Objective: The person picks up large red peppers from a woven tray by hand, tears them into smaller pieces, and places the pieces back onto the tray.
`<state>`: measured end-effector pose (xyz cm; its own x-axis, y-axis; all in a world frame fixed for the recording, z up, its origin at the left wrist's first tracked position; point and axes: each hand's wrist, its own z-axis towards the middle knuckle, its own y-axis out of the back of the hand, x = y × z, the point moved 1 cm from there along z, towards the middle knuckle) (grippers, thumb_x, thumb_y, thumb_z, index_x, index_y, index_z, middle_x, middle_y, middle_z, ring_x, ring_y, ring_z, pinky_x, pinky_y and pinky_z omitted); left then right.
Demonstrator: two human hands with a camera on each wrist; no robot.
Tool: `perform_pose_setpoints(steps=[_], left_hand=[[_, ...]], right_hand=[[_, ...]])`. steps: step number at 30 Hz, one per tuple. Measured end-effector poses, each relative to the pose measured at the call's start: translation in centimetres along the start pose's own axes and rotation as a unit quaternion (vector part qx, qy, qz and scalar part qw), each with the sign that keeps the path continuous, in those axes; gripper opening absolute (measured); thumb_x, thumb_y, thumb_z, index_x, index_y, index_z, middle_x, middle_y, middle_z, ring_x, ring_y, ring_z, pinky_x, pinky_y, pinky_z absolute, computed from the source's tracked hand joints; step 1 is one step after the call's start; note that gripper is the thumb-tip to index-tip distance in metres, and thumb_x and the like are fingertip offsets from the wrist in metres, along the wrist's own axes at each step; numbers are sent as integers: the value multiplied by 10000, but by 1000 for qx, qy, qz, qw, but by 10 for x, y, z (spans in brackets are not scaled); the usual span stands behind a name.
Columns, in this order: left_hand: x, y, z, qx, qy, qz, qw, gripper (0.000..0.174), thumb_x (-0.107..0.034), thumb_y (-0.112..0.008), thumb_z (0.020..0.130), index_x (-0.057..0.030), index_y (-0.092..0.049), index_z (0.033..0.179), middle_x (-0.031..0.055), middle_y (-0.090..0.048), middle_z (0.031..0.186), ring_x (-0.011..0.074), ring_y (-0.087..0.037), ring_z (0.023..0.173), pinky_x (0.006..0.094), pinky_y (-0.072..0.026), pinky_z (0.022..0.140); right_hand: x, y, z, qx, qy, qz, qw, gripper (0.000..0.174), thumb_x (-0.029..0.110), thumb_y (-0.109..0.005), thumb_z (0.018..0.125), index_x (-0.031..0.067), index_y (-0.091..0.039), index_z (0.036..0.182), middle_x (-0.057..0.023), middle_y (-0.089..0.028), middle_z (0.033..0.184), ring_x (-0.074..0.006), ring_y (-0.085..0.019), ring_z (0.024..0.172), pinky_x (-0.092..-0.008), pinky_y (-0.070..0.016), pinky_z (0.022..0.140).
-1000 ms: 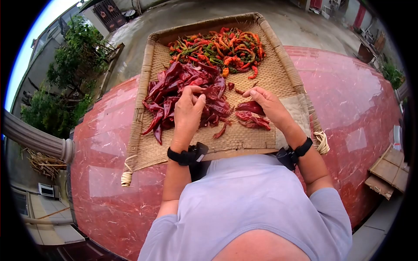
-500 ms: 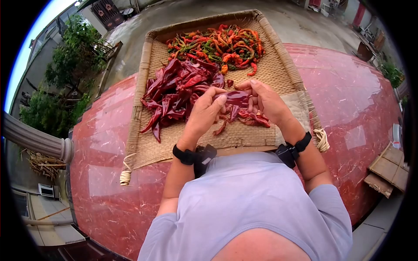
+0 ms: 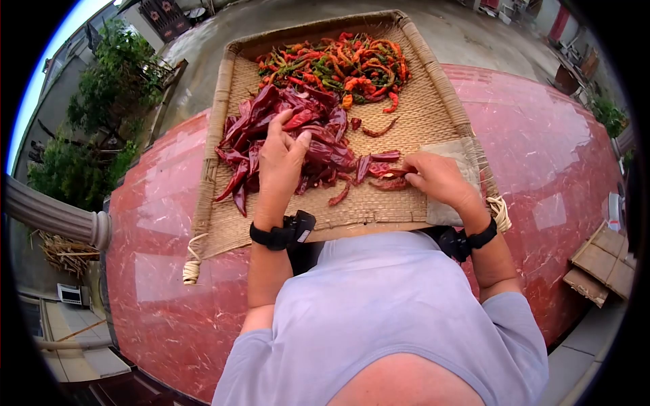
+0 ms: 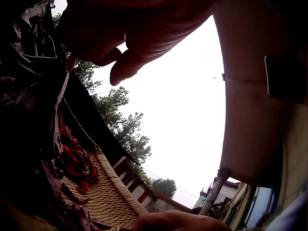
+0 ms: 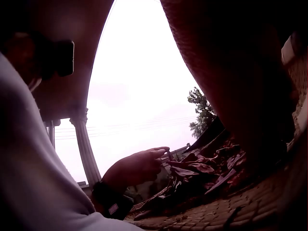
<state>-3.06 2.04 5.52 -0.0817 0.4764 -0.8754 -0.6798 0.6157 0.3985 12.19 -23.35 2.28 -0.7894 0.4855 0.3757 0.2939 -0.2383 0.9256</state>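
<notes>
On the woven tray (image 3: 223,230) lies a heap of large dark-red dried chili peppers (image 3: 254,145). My left hand (image 3: 279,166) is over the right part of this heap, fingertips right at the peppers, the thumb held apart from the fingers. To the right, my right hand (image 3: 437,176) has its fingers bent down and pinches the end of a red pepper (image 3: 387,170) among several pepper pieces on the weave. In the right wrist view, my left hand (image 5: 137,168) reaches to the heap's edge.
At the tray's far end is a pile of small red, orange and green chilies (image 3: 338,64). A thin dried chili (image 3: 380,128) lies apart near the middle. A pale cloth patch (image 3: 450,203) covers the tray's right side. Polished red floor (image 3: 542,155) surrounds the tray.
Half a second ago both hands held one dark-red pepper between them. They have since parted: the left hand moved left to the heap, the right hand moved right and down to the pieces.
</notes>
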Motion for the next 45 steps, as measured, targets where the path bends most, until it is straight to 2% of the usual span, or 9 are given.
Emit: perform_pose_setpoints(steps=[1, 4, 11, 19, 24, 25, 30, 38, 45], left_hand=[[-5, -4, -3, 58, -7, -15, 998, 449, -165, -667, 938, -4, -543, 1338, -71, -414, 677, 29, -386, 636, 199, -337, 579], [-13, -26, -13, 201, 15, -73, 977, 401, -165, -651, 955, -11, -564, 1314, -66, -437, 706, 28, -411, 649, 199, -381, 602], [-7, -59, -17, 272, -17, -55, 961, 340, -204, -608, 990, -16, -557, 1268, -7, -584, 834, 59, -524, 770, 227, -458, 676], [-16, -58, -19, 197, -68, -116, 971, 227, -199, -611, 989, -25, -615, 1134, -2, -628, 826, 58, -562, 743, 221, -478, 659], [-11, -28, -9, 75, -7, -72, 995, 168, -220, -620, 986, -57, -621, 1027, -42, -564, 755, 16, -471, 643, 185, -370, 527], [-8, -19, -5, 37, 16, -75, 996, 189, -183, -646, 955, 0, -625, 997, 3, -620, 750, 64, -536, 665, 241, -446, 603], [15, 9, 9, -83, 39, 21, 996, 371, -198, -650, 952, 22, -546, 1232, 8, -584, 713, 86, -534, 672, 267, -465, 639], [6, -15, -2, 92, -2, -79, 993, 307, -164, -629, 973, -22, -600, 1244, -67, -472, 711, 24, -443, 651, 192, -385, 576], [-15, -35, -14, 142, -41, -42, 988, 349, -178, -628, 970, -44, -579, 1288, -60, -497, 711, 43, -455, 655, 199, -402, 588]], right_hand=[[0, 2, 2, -10, 0, 26, 1000, 179, 209, -647, 873, 83, -649, 1001, -119, -672, 893, -328, -635, 853, -416, -484, 728], [12, 14, 9, -31, -3, 82, 996, 176, 176, -613, 927, 65, -654, 1057, -113, -689, 847, -266, -645, 754, -366, -480, 668], [31, 8, 25, -24, 28, 381, 924, 173, 115, -637, 917, 18, -657, 1058, -55, -687, 827, -98, -624, 779, -254, -493, 690], [45, 9, 34, -37, 71, 349, 934, 179, 150, -671, 913, 13, -664, 1029, -68, -670, 800, -89, -598, 715, -255, -486, 649], [28, 21, 40, -100, 6, 238, 966, 214, 220, -654, 900, 51, -679, 1029, -104, -690, 914, -232, -663, 819, -352, -512, 726], [19, 19, 40, -98, 5, 177, 979, 205, 204, -653, 889, 54, -679, 1026, -106, -687, 930, -249, -660, 851, -366, -512, 748], [-11, 0, 41, -40, 1, -6, 999, 225, 150, -666, 837, 83, -662, 1051, -124, -642, 1042, -324, -610, 1033, -426, -498, 858], [-24, -17, 53, -14, -19, -49, 999, 198, 195, -614, 898, 93, -663, 1060, -126, -654, 986, -326, -633, 974, -449, -498, 823], [0, 13, 48, -34, -9, 172, 984, 163, 122, -579, 953, 11, -631, 1060, -80, -621, 873, -177, -595, 752, -307, -490, 704]])
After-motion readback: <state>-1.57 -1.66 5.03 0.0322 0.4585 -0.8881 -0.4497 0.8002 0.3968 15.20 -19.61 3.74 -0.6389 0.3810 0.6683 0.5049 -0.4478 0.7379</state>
